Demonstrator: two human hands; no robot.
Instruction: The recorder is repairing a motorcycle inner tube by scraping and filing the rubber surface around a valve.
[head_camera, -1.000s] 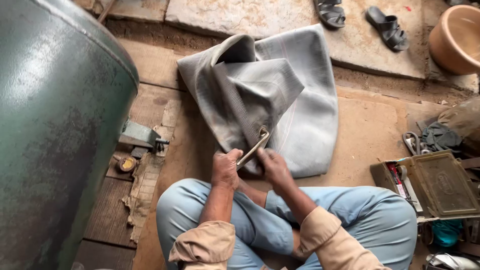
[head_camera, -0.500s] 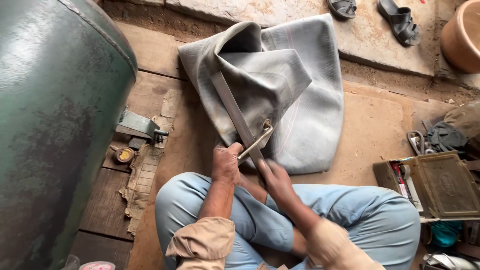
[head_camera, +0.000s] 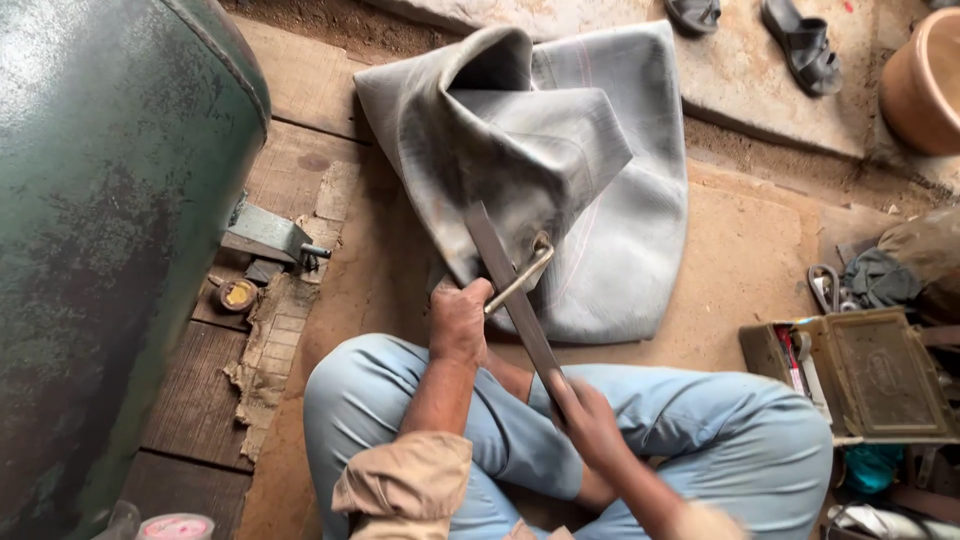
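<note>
The person sits with both knees apart and both arms reaching forward between them. The left hand (head_camera: 460, 318) is out in front, curled tight into a fist with the knuckles up. The right hand (head_camera: 590, 420) is pulled back close to the lap, fingers closed in a grip, wrist bent.

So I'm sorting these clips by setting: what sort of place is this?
Probably a small tyre-repair workshop, worked at floor level. The person sits on worn planks with a grey rubber inner tube, a large green metal tank stands alongside, and an open metal toolbox sits nearby.
</note>
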